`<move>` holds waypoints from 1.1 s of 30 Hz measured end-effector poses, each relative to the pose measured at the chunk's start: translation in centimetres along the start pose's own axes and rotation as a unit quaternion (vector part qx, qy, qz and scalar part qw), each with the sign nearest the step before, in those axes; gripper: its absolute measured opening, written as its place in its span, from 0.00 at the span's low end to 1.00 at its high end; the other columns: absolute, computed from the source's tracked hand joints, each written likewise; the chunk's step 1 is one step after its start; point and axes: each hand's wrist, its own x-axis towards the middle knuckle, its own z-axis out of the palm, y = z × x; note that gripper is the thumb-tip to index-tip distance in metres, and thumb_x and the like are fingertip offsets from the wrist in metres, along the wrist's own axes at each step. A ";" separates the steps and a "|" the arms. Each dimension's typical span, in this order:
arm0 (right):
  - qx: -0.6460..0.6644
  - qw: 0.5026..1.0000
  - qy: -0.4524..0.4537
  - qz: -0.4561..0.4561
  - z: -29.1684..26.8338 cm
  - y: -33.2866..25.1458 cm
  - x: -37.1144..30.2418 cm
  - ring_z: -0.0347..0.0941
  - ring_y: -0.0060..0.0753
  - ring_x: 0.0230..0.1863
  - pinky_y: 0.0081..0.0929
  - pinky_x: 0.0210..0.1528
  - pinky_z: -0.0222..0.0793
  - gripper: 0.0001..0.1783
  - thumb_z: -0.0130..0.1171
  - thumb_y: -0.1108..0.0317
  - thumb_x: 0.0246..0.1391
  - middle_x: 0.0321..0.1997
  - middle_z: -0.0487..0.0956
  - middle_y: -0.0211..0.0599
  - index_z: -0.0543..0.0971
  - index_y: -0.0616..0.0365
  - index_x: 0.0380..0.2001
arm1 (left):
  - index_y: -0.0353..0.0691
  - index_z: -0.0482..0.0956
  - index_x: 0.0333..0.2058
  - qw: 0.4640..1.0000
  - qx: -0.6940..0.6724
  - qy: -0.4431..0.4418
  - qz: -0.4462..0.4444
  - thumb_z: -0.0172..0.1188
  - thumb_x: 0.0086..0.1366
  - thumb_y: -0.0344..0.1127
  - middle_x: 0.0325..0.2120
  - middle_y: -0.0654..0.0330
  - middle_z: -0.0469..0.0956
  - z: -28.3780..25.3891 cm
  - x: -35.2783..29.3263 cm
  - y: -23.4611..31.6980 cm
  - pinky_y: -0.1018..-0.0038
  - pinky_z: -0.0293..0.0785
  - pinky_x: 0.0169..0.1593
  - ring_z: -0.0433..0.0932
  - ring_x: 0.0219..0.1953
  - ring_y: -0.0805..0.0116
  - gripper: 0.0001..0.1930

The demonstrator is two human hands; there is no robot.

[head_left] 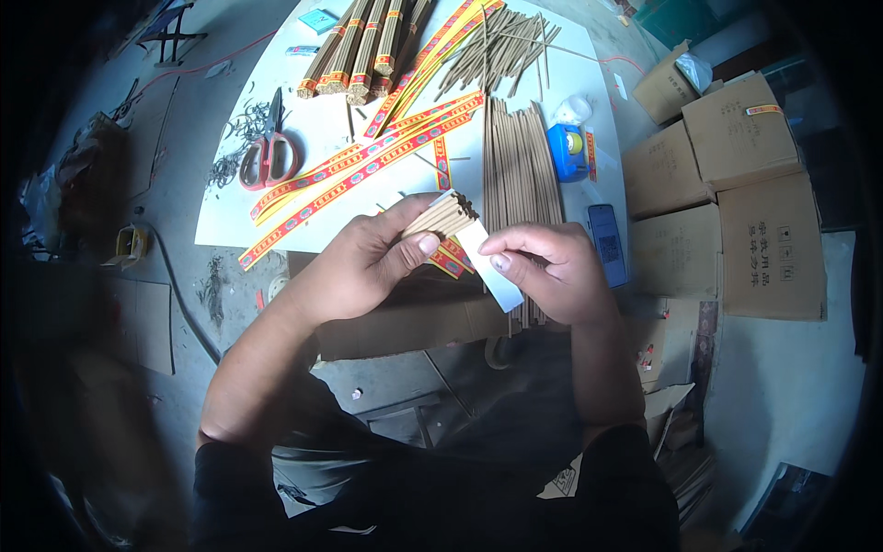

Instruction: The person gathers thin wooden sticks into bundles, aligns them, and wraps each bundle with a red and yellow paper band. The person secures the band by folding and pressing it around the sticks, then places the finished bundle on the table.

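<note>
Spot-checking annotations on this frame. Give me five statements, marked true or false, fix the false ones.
1. The left hand grips a bundle of sticks. True.
2. The right hand holds the scissors. False: it touches a white strip; the scissors lie on the table.
3. The phone lies near the table's right edge. True.
4. The patterned strips are mainly blue. False: they are mainly red and yellow.
5. Cardboard boxes stand to the right of the table. True.
</note>
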 end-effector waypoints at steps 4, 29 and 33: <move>-0.010 0.998 -0.064 -0.007 -1.0 1.5 -0.3 0.81 0.27 0.26 0.23 0.31 0.73 0.16 0.59 0.82 0.57 0.28 0.85 0.40 0.87 0.58 0.45 | 0.37 0.72 0.65 0.999 0.035 -0.005 -0.017 0.56 0.79 0.40 0.43 0.51 0.85 -0.5 0.1 0.7 0.69 0.76 0.55 0.83 0.44 0.65 0.22; -0.258 0.933 0.044 -0.246 0.4 0.0 1.6 0.82 0.51 0.53 0.44 0.54 0.77 0.11 0.73 0.75 0.42 0.49 0.85 0.48 0.82 0.63 0.30 | 0.43 0.76 0.62 0.970 0.239 -0.034 -0.014 0.56 0.75 0.46 0.34 0.46 0.85 2.0 0.5 1.0 0.51 0.79 0.48 0.85 0.41 0.43 0.22; -0.203 0.959 0.008 -0.196 0.8 0.6 1.1 0.83 0.53 0.50 0.46 0.53 0.80 0.08 0.61 0.82 0.48 0.49 0.85 0.45 0.80 0.63 0.33 | 0.42 0.77 0.62 0.964 0.256 -0.063 -0.035 0.61 0.74 0.43 0.39 0.44 0.86 1.9 0.3 1.6 0.59 0.80 0.48 0.86 0.42 0.47 0.22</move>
